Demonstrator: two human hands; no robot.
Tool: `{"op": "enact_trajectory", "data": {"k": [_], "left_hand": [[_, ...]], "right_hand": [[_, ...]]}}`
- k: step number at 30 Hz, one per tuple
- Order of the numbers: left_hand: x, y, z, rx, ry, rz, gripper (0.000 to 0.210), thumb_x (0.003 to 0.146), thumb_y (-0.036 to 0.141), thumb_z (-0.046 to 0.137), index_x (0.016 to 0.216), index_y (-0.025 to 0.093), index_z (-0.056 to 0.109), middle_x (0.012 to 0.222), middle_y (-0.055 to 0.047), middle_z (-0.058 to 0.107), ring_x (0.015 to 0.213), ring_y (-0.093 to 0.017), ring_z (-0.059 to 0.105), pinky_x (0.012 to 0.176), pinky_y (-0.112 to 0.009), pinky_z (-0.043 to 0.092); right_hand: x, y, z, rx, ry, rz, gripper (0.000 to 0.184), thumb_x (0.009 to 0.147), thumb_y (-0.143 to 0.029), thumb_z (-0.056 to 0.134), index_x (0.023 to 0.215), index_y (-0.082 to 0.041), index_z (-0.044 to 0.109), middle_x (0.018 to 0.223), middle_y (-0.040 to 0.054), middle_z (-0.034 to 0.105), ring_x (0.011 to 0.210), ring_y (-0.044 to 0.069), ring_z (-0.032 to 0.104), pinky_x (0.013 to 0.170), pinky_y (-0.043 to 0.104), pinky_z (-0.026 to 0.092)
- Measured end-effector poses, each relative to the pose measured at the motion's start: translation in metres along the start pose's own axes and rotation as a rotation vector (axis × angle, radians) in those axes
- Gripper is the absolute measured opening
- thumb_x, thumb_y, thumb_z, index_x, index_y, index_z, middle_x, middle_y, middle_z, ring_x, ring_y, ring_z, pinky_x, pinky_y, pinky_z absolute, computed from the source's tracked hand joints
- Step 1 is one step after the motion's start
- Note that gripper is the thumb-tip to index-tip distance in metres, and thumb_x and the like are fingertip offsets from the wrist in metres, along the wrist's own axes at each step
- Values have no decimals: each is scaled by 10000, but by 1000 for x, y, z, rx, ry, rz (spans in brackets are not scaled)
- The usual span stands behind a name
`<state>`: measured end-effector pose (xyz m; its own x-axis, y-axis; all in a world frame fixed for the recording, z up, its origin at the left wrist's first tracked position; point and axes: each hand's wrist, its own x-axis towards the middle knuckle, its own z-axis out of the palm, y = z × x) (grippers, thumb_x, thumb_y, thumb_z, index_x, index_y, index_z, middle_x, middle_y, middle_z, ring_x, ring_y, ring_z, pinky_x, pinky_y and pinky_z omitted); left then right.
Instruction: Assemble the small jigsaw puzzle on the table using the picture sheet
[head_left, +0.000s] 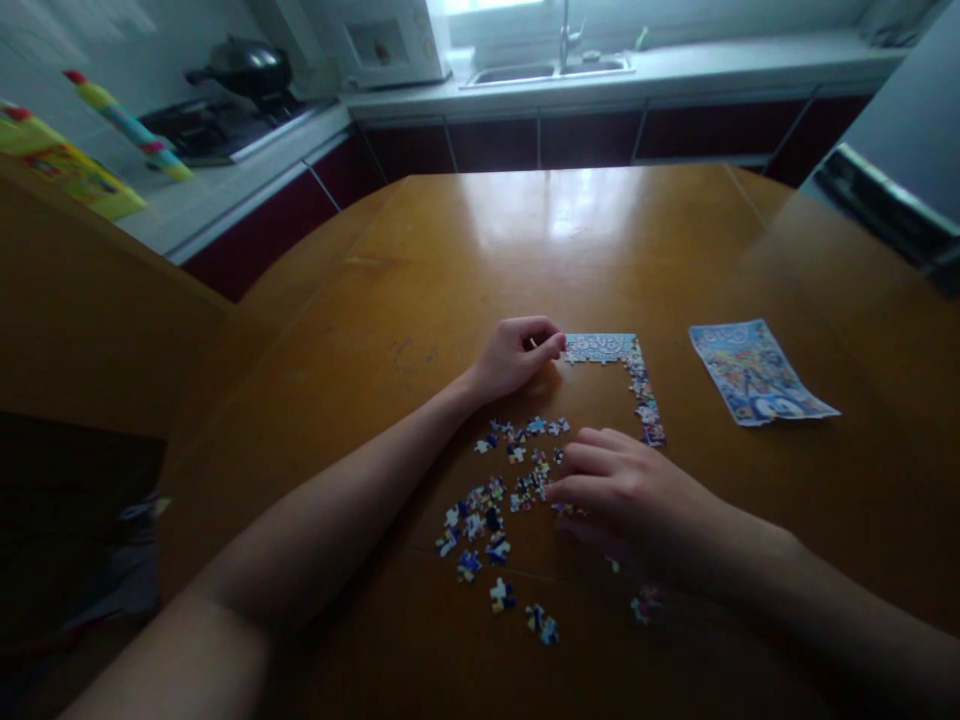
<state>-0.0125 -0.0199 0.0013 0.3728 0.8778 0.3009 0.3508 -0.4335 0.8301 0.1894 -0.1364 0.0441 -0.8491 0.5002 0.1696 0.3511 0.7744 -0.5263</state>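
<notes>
A partly joined jigsaw puzzle [600,347] lies flat on the table, a top strip and a right-hand strip meeting at a corner. My left hand [517,352] rests at the left end of the top strip, its fingers curled and thumb and forefinger closed on the puzzle's edge. Below it, loose jigsaw pieces [472,524] are scattered, several showing plain backs. My right hand [611,485] is over the right side of these pieces, fingers bent and apart. It hides some pieces, and nothing shows in its grasp.
A creased picture sheet [761,372] lies right of the puzzle on the wooden table [525,250]. Beyond stand a counter with a sink [555,72], a microwave [394,45] and a stove with a wok [251,68]. A yellow package [64,165] is at the left.
</notes>
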Motion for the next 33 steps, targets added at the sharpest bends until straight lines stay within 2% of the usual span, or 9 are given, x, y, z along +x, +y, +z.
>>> {"op": "enact_trajectory", "data": {"k": [4,7,10,13,18,23,28,33], "left_hand": [[0,0,0,-1,-3,-12,260,902,337,571,808,126,691,715,-44,677,624,-105,557,583,-229,419],[0,0,0,6,-5,-27,250,901,334,575,803,136,691,723,-41,682,626,-103,557,585,-230,417],[0,2,0,7,-4,-32,248,902,328,576,795,137,693,722,-42,680,632,-105,560,588,-234,416],[0,3,0,3,-6,-25,245,900,319,575,794,131,690,719,-46,677,625,-105,558,583,-238,411],[0,1,0,9,-5,-13,254,905,327,568,800,130,689,715,-43,677,624,-102,559,580,-230,415],[-1,1,0,8,-1,4,253,899,321,572,798,122,691,708,-43,673,635,-104,562,587,-224,413],[-2,1,0,-2,5,7,253,902,325,572,801,126,690,714,-39,675,642,-104,569,600,-223,427],[-1,1,0,19,-2,3,244,902,316,576,801,125,688,720,-41,677,648,-105,573,604,-225,428]], "right_hand": [[-3,-17,3,10,-163,-75,245,909,-413,636,782,-203,623,861,25,660,839,181,560,747,330,393],[-6,-29,13,6,-226,-173,315,901,-496,619,785,-204,604,805,12,654,794,181,557,743,342,385],[-7,-36,26,-55,-220,-227,263,893,-445,641,807,-200,599,791,4,648,748,181,535,682,349,362],[-8,-36,36,-126,-184,-243,162,903,-304,647,793,-198,591,757,-4,634,707,172,516,641,346,339],[-8,-32,38,-171,-165,-223,128,917,-217,626,796,-193,593,781,1,640,736,177,530,664,339,365],[-3,-21,27,-183,1,-121,208,926,-300,630,752,-193,586,758,6,629,726,177,530,633,328,341],[0,2,1,-138,206,152,269,977,-272,524,746,-176,623,756,41,620,726,178,523,668,325,378],[-4,22,-27,-112,456,330,256,961,-267,530,747,-173,635,750,54,625,737,188,556,684,328,406]]}}
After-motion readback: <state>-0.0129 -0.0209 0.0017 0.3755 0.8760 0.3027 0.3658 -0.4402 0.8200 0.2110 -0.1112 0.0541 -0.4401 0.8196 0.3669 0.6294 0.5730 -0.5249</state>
